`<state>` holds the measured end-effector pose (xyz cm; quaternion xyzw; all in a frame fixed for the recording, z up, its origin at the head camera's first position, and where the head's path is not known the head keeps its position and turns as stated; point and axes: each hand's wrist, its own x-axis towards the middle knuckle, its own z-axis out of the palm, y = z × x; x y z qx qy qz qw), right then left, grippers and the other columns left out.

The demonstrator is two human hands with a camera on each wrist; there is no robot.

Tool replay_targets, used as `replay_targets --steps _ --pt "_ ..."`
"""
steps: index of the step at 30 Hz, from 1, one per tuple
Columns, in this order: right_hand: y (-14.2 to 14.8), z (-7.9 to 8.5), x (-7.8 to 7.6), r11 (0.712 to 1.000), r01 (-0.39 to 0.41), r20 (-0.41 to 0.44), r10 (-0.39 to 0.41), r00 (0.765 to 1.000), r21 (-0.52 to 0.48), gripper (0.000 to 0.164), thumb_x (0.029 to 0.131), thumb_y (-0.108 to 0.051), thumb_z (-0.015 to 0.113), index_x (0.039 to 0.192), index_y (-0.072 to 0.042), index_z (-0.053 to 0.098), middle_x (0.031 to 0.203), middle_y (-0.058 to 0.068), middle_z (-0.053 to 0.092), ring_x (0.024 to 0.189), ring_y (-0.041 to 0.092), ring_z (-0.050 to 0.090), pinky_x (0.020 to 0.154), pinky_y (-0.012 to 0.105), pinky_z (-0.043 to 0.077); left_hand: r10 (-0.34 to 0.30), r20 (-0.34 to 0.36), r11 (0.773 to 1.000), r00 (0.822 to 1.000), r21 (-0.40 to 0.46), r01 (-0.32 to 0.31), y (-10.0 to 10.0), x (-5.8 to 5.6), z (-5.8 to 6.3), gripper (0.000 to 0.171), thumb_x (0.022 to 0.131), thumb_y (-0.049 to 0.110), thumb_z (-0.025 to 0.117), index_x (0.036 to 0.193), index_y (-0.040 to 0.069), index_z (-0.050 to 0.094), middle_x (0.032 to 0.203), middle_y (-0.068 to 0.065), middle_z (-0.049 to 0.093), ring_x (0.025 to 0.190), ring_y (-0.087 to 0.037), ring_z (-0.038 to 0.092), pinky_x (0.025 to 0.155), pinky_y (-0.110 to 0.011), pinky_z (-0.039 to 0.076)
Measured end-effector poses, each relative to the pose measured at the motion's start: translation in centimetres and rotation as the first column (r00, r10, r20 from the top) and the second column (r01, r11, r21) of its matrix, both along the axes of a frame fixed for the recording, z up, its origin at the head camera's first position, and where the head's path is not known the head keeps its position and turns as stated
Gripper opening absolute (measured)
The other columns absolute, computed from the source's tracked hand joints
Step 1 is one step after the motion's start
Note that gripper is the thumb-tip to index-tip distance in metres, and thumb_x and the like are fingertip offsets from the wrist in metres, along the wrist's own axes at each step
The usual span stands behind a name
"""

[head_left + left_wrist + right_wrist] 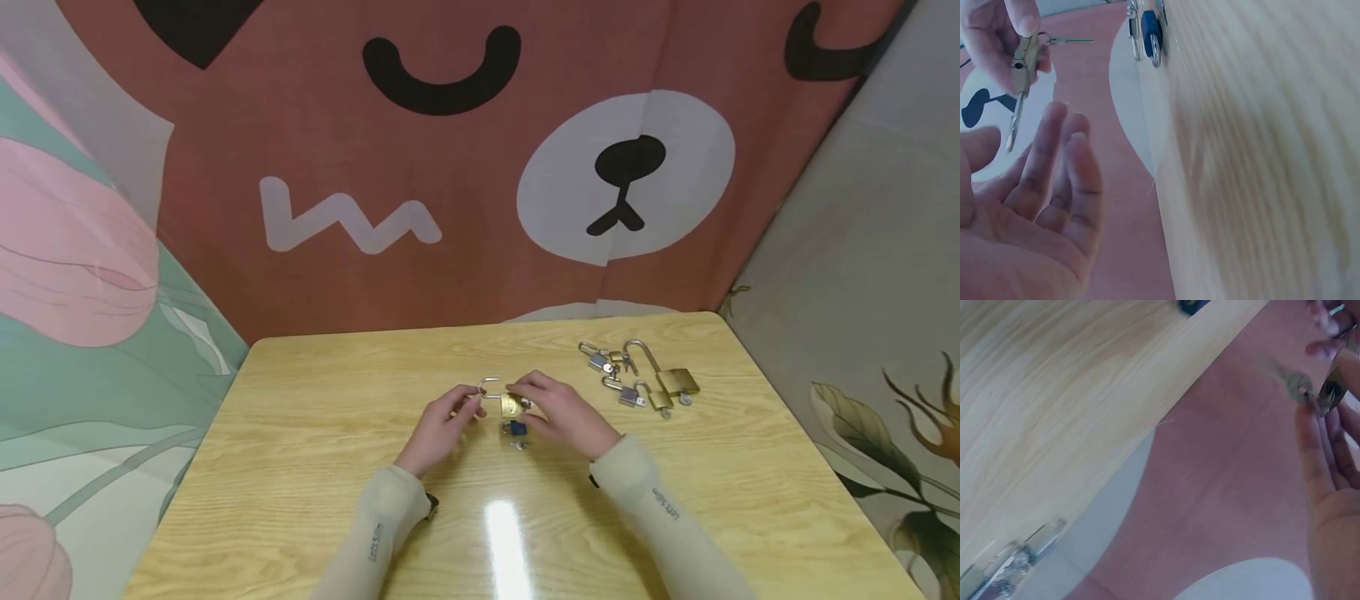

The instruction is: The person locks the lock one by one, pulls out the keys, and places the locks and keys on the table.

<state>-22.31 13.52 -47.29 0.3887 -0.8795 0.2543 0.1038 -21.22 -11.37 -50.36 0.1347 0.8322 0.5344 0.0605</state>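
A brass padlock (513, 406) is held above the table by my right hand (566, 412), which pinches its body between thumb and fingers. Its shackle (488, 388) stands open and points left. Keys (1299, 386) hang at the lock's keyhole end in the right wrist view. Around the shackle's tip, my left hand (1035, 225) has its thumb and fingers spread apart, without gripping it. Just below the brass lock in the head view lies a small blue padlock (514, 428) with its keys (518, 446) beside it.
Several other padlocks lie at the table's back right, among them a large brass padlock (678, 382) with a long shackle and a small silver padlock (632, 397). A patterned cloth (465, 283) hangs behind the wooden table (315, 467).
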Motion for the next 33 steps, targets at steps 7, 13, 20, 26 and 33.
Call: replay_targets --steps 7,13,20,26,33 --pt "-0.4 0.4 0.6 0.997 -0.075 0.042 0.076 0.996 -0.010 0.047 0.091 -0.008 0.080 0.135 -0.002 0.064 0.124 0.007 0.066 0.108 0.018 0.069 0.089 0.029 0.060 0.036 0.023 0.994 0.999 0.101 -0.038 0.6 0.1 0.5 0.031 0.112 0.026 0.048 0.104 0.006 0.071 0.089 -0.006 0.075 0.086 -0.034 0.068 0.082 -0.053 0.057" --pt "-0.3 0.4 0.3 0.979 -0.098 0.162 0.127 0.979 -0.176 0.043 0.093 -0.011 0.078 0.133 -0.003 0.067 0.124 0.007 0.069 0.105 0.018 0.069 0.087 0.041 0.061 0.067 -0.001 0.989 0.998 0.132 -0.067 0.6 0.1 0.7 0.029 0.111 0.021 0.050 0.100 0.002 0.070 0.085 -0.007 0.073 0.078 -0.025 0.066 0.076 -0.046 0.057" --pt "-0.4 -0.3 0.3 0.913 0.081 0.522 0.155 0.839 -0.401 0.025 0.106 -0.018 0.062 0.126 -0.010 0.074 0.113 0.006 0.073 0.102 0.018 0.070 0.091 0.038 0.060 0.074 -0.014 0.983 0.997 0.169 -0.071 0.9 0.4 0.6 0.024 0.109 0.018 0.053 0.097 0.008 0.071 0.083 -0.007 0.073 0.073 -0.015 0.062 0.071 -0.038 0.057" --pt "-1.4 -0.1 0.2 0.841 0.258 0.646 0.135 0.751 -0.476 0.024 0.108 -0.020 0.057 0.110 -0.002 0.072 0.094 0.021 0.071 0.087 0.034 0.070 0.081 0.045 0.061 0.081 -0.037 0.978 0.996 0.194 -0.072 1.1 0.7 0.8 0.024 0.109 0.020 0.053 0.099 0.010 0.072 0.084 -0.010 0.074 0.077 -0.029 0.062 0.069 -0.034 0.055" --pt "-2.0 0.0 0.1 0.807 0.334 0.690 0.122 0.713 -0.487 0.024 0.106 -0.017 0.060 0.107 0.005 0.069 0.089 0.026 0.070 0.073 0.029 0.070 0.067 0.035 0.061 0.018 -0.022 0.973 1.000 0.230 -0.012 1.4 1.0 1.0 0.026 0.111 0.019 0.050 0.098 0.001 0.064 0.082 -0.011 0.063 0.070 -0.022 0.055 0.062 -0.028 0.050"
